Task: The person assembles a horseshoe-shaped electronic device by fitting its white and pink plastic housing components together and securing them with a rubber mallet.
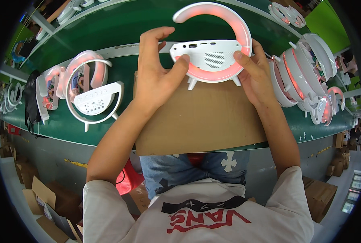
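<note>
The right hand (255, 72) pinches the glowing white lamp (214, 60), thumb in front. The left hand (154, 71) is spread, its thumb touching the lamp's other side. Both arms reach forward. The lamp is at the brown cardboard's (200, 119) far end, on a green table (128, 75). Boxes (44, 191) sit on the grey floor (59, 152). The white shirt (144, 224) has red letters (228, 218).

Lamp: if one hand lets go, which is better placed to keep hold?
Right hand, probably: its thumb lies on the lamp, other fingers partly hidden behind the ring. The left hand has its thumb over the lamp's left end, but its index finger stands clear.
</note>
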Action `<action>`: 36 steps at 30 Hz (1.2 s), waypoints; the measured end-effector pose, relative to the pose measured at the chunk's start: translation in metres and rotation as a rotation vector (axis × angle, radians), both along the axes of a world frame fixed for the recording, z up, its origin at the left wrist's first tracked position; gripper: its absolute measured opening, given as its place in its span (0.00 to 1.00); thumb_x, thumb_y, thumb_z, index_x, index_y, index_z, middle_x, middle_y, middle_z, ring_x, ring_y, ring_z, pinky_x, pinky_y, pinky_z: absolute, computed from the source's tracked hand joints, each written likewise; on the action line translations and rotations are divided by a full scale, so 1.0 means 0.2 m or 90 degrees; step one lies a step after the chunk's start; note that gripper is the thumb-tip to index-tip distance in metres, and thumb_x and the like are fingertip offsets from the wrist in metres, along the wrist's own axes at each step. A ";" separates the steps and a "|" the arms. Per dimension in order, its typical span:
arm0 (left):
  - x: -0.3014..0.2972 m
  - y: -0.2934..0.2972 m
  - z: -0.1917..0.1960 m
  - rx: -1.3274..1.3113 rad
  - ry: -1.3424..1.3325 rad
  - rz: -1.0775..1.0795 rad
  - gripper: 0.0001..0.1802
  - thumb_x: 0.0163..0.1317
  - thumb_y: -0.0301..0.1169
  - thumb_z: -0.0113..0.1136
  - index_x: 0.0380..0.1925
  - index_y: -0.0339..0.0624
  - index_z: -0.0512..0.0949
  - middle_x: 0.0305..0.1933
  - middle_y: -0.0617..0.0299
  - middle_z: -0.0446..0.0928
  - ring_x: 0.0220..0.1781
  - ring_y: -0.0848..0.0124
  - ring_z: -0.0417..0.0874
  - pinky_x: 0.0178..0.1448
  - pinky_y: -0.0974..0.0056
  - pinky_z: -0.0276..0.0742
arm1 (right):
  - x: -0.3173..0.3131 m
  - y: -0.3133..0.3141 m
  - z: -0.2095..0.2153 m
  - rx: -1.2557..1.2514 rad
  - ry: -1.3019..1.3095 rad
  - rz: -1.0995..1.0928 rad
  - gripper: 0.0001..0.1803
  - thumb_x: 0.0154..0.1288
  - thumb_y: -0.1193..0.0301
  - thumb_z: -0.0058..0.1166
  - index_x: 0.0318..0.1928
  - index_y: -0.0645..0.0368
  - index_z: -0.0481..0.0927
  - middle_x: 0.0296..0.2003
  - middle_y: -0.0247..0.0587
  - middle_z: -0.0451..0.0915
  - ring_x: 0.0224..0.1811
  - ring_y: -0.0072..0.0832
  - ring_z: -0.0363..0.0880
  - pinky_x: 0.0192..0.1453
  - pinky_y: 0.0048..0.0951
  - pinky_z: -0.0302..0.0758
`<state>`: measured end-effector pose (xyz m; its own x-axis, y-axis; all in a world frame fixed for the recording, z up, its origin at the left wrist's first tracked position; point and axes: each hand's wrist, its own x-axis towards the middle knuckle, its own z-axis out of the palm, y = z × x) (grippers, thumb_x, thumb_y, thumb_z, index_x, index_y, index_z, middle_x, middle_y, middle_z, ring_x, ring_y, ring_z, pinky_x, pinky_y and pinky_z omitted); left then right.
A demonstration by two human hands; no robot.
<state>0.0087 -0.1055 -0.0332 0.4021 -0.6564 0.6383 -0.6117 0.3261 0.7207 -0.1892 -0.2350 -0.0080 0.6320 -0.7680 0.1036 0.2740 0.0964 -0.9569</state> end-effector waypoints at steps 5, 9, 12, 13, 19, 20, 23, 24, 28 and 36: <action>-0.02 0.01 0.03 -0.118 -0.071 0.038 0.26 0.55 0.24 0.62 0.56 0.37 0.71 0.58 0.51 0.71 0.59 0.58 0.74 0.63 0.55 0.72 | 0.13 -0.10 0.04 -0.003 0.129 0.003 0.44 0.64 0.69 0.66 0.71 0.70 0.53 0.54 0.53 0.76 0.55 0.35 0.80 0.62 0.36 0.76; -0.06 0.00 0.00 -0.153 -0.080 0.002 0.26 0.54 0.24 0.64 0.55 0.37 0.72 0.51 0.50 0.74 0.52 0.55 0.78 0.58 0.55 0.74 | 0.41 -0.20 0.07 0.015 0.193 0.031 0.35 0.64 0.65 0.67 0.63 0.69 0.65 0.52 0.49 0.77 0.49 0.32 0.81 0.56 0.35 0.78; -0.09 0.00 0.01 -0.156 -0.076 -0.040 0.25 0.55 0.24 0.64 0.54 0.38 0.72 0.46 0.51 0.75 0.49 0.55 0.79 0.55 0.56 0.76 | 0.64 -0.39 0.02 0.042 0.194 0.107 0.26 0.63 0.64 0.67 0.56 0.65 0.73 0.46 0.45 0.80 0.47 0.32 0.80 0.51 0.35 0.78; -0.09 0.01 0.01 -0.142 -0.064 -0.057 0.24 0.55 0.24 0.64 0.54 0.38 0.73 0.44 0.52 0.76 0.47 0.56 0.80 0.53 0.56 0.76 | 0.72 -0.43 0.00 0.085 0.196 0.119 0.25 0.63 0.64 0.67 0.54 0.64 0.75 0.43 0.43 0.80 0.48 0.32 0.80 0.50 0.36 0.78; -0.10 0.03 0.01 -0.123 -0.019 -0.092 0.22 0.56 0.24 0.63 0.52 0.41 0.73 0.34 0.56 0.76 0.37 0.59 0.81 0.42 0.56 0.78 | 1.09 -0.60 -0.20 0.189 0.189 0.032 0.28 0.62 0.65 0.69 0.56 0.66 0.73 0.45 0.46 0.80 0.47 0.36 0.81 0.47 0.39 0.81; -0.10 0.04 0.03 -0.114 -0.015 -0.109 0.21 0.56 0.25 0.62 0.51 0.41 0.73 0.33 0.57 0.76 0.36 0.58 0.81 0.40 0.56 0.77 | 1.11 -0.64 -0.20 0.187 0.191 0.036 0.28 0.62 0.65 0.69 0.56 0.66 0.73 0.45 0.46 0.80 0.47 0.36 0.81 0.47 0.39 0.81; -0.12 0.04 0.05 -0.133 -0.009 -0.117 0.19 0.56 0.25 0.62 0.49 0.41 0.73 0.29 0.58 0.76 0.31 0.56 0.80 0.37 0.54 0.76 | 1.18 -0.67 -0.19 0.063 0.269 0.078 0.32 0.64 0.58 0.68 0.60 0.65 0.71 0.54 0.55 0.77 0.52 0.40 0.81 0.57 0.39 0.81; -0.13 0.05 0.07 -0.160 -0.017 -0.120 0.18 0.56 0.25 0.62 0.47 0.41 0.73 0.28 0.58 0.76 0.31 0.56 0.80 0.37 0.54 0.76 | 1.19 -0.67 -0.16 -0.040 0.352 0.056 0.28 0.63 0.58 0.68 0.55 0.63 0.75 0.50 0.52 0.79 0.48 0.42 0.83 0.54 0.41 0.81; -0.09 0.10 0.15 -0.215 -0.115 -0.143 0.12 0.57 0.24 0.61 0.42 0.41 0.76 0.29 0.59 0.78 0.31 0.56 0.80 0.36 0.53 0.76 | 1.25 -0.63 -0.15 -0.619 0.632 -0.112 0.23 0.62 0.57 0.66 0.50 0.61 0.82 0.48 0.52 0.81 0.47 0.47 0.83 0.55 0.45 0.78; 0.68 0.63 0.35 -0.016 -0.297 0.333 0.08 0.64 0.25 0.58 0.42 0.40 0.82 0.34 0.57 0.85 0.36 0.65 0.85 0.41 0.62 0.78 | 0.95 0.26 0.05 -0.804 0.185 0.258 0.18 0.62 0.67 0.63 0.51 0.59 0.82 0.49 0.46 0.81 0.53 0.42 0.79 0.58 0.39 0.75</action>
<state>0.1441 0.0213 0.0364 0.3414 -0.4348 0.8333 -0.9366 -0.0829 0.3405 0.0010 -0.1840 0.0027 0.9085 -0.0058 0.4179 0.2109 -0.8570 -0.4702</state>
